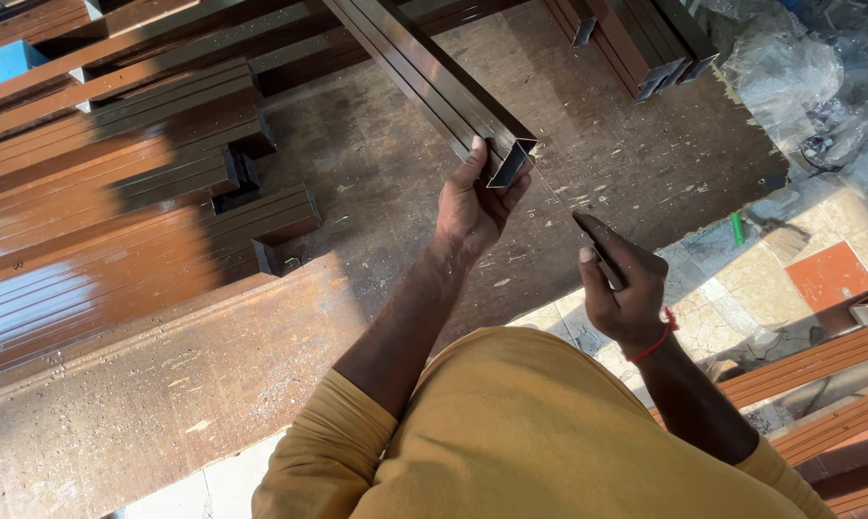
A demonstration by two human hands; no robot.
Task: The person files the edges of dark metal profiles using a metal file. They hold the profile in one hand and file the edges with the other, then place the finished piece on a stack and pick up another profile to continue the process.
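Over workbench (376, 173): left hand (472, 207) grips profile (434, 82); right hand (621, 284) tool mostly hidden.

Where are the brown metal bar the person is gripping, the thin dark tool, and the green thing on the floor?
brown metal bar (434, 82), head view, upper face.
thin dark tool (597, 252), head view, shaft by the fingers.
green thing (737, 229), head view, its middle.

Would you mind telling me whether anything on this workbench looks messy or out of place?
Pale chips and shavings lie scattered over the worn board near the left hand gripping a brown metal profile. Crumpled clear plastic sits heaped at the far right.
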